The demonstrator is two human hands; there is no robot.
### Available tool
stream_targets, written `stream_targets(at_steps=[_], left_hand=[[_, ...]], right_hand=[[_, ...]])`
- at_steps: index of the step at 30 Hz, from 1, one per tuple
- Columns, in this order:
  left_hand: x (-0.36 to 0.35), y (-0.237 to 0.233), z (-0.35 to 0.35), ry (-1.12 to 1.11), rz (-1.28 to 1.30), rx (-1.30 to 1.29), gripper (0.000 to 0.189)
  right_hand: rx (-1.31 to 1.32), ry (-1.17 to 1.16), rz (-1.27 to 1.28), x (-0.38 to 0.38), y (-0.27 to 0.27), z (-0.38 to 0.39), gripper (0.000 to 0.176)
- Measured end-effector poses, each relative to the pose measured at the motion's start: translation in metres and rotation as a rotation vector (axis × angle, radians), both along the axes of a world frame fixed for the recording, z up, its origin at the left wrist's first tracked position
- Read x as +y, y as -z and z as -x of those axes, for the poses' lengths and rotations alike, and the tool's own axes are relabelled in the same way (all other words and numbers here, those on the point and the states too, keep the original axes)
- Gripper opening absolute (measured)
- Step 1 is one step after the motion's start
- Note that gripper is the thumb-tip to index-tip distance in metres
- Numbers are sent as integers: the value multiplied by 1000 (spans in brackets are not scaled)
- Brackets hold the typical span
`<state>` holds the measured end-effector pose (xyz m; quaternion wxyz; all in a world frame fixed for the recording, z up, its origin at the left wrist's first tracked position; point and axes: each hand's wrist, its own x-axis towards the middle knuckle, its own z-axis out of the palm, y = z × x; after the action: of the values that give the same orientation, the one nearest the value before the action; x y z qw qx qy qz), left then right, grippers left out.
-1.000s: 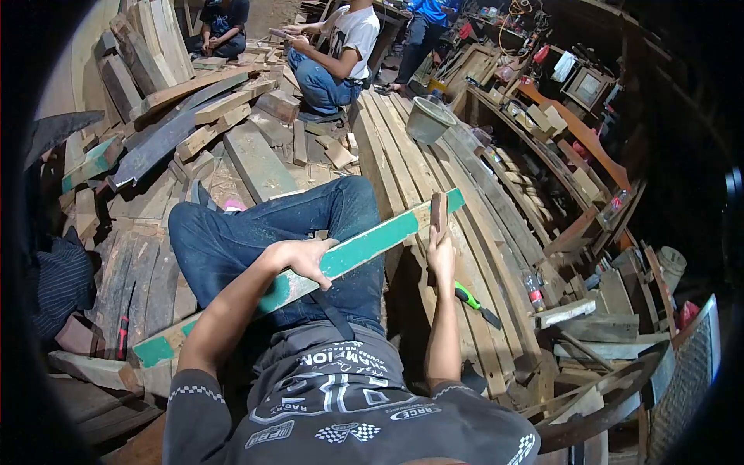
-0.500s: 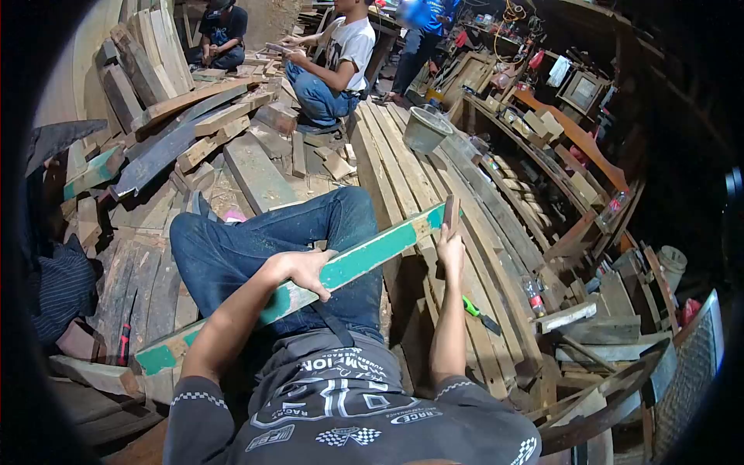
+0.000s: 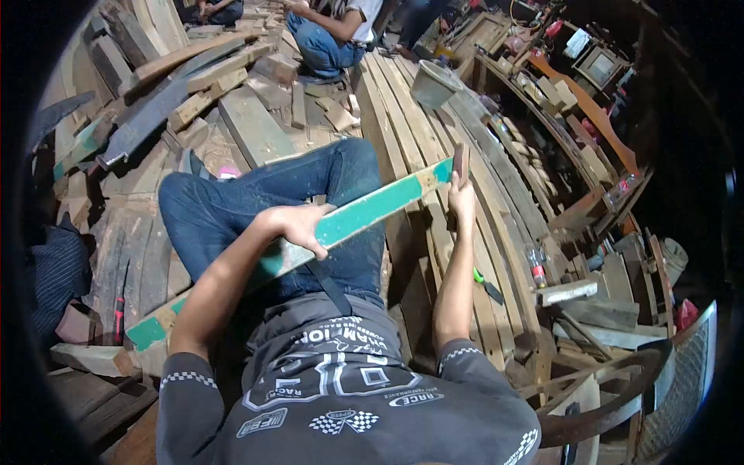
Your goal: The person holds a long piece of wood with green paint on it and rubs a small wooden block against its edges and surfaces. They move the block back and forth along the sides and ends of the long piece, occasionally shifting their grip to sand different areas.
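A long wooden plank with worn green paint lies slanted across my lap, its far end up to the right and its near end down to the left. My left hand grips the plank near its middle, thumb over the near edge. At the far end, my right hand is closed around a narrow brown wooden block, which stands crosswise against the plank's tip. Whether the block has anything on its underside is hidden.
Long bare boards are stacked to the right, bearing a grey bucket and a green-handled tool. A red-handled screwdriver lies at left. Scrap wood covers the floor ahead, where a seated person works.
The view has tipped downward, so the surroundings sit higher in the picture. The brown block is angled a little differently at the plank's end; both hands keep their holds.
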<state>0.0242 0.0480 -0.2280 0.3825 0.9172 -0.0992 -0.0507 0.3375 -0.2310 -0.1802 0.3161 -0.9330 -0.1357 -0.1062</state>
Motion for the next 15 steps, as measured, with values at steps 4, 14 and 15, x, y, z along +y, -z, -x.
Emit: stream_targets(at_steps=[4, 14, 15], left_hand=[[-5, -11, 2, 64, -61, 40, 115], [-16, -27, 8, -8, -81, 225, 120], [-18, -21, 8, -69, -143, 179, 119]], right_hand=[[-185, -102, -34, -8, 25, -20, 78], [-26, -741, -132, 66, -73, 147, 57], [-102, -814, 34, 93, -104, 208, 46]])
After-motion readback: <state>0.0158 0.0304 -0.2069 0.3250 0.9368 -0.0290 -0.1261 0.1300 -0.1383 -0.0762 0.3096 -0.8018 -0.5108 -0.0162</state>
